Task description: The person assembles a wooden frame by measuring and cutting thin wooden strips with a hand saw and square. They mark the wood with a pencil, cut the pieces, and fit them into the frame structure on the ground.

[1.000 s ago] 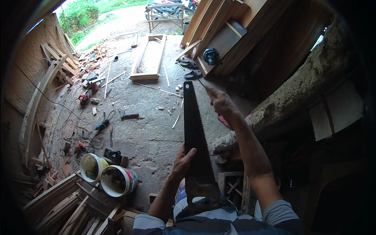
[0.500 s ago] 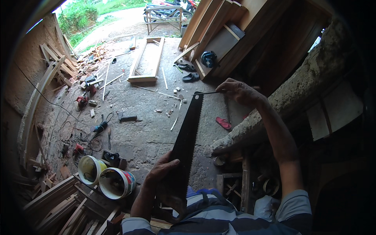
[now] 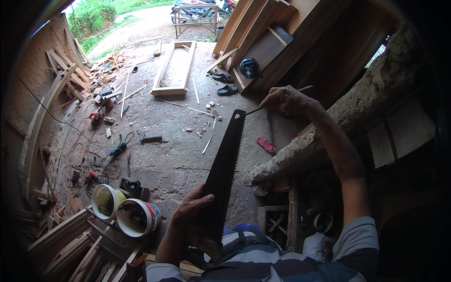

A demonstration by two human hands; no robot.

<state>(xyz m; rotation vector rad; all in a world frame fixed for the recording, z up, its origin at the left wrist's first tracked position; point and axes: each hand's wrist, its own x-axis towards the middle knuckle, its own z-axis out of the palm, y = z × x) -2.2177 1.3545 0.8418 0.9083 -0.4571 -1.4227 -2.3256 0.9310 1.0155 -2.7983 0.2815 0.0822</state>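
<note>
My left hand (image 3: 193, 204) is closed on the blade of a handsaw (image 3: 223, 169), the thumb lying on the blade's face. The saw stands with its toe pointing away from me and its toothed edge to the right; its wooden handle (image 3: 206, 249) is down against my striped shirt. My right hand (image 3: 287, 101) pinches a thin dark file (image 3: 254, 111), whose pale rear end sticks out behind the fingers. The file's tip meets the saw's toe, beside the hole there; whether it touches the teeth I cannot tell.
Two buckets (image 3: 138, 218) stand at lower left beside stacked wood (image 3: 70, 249). Corded power tools (image 3: 117, 149) and offcuts litter the concrete floor. Farther off lie a wooden frame (image 3: 162, 91) and dark sandals (image 3: 227, 90). A pink sandal (image 3: 266, 145) lies near a rough beam (image 3: 329, 127) at right.
My right hand has moved slightly away from me, and the file has gone from nearly level to slanting down toward the saw's toe. My left hand keeps its hold.
</note>
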